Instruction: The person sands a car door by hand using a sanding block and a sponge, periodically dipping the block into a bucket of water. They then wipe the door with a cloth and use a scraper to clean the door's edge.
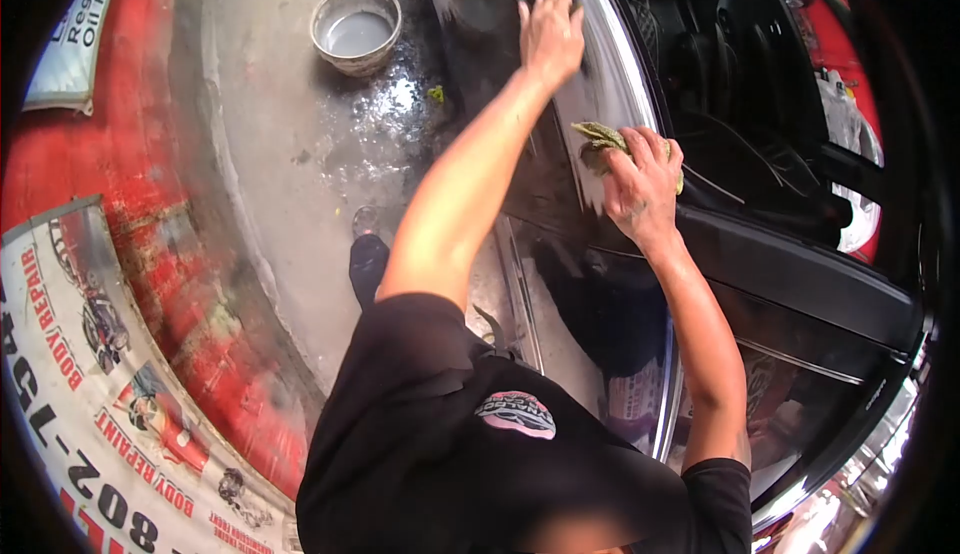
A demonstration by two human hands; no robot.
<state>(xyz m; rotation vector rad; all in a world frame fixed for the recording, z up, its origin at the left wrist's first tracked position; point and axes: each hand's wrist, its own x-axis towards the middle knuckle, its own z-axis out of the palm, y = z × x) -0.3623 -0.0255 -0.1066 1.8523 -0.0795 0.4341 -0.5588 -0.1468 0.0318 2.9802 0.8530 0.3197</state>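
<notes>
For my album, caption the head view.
Left hand flat on a dark car panel, right hand gripping a yellowish cloth.

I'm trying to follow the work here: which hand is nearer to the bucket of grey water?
The left hand. It rests on the car's side, right of the bucket; the right hand, gripping a cloth, is farther right and closer to the person's body.

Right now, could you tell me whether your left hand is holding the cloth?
No, the right hand grips the greenish cloth, while the left hand rests on the car panel.
</notes>
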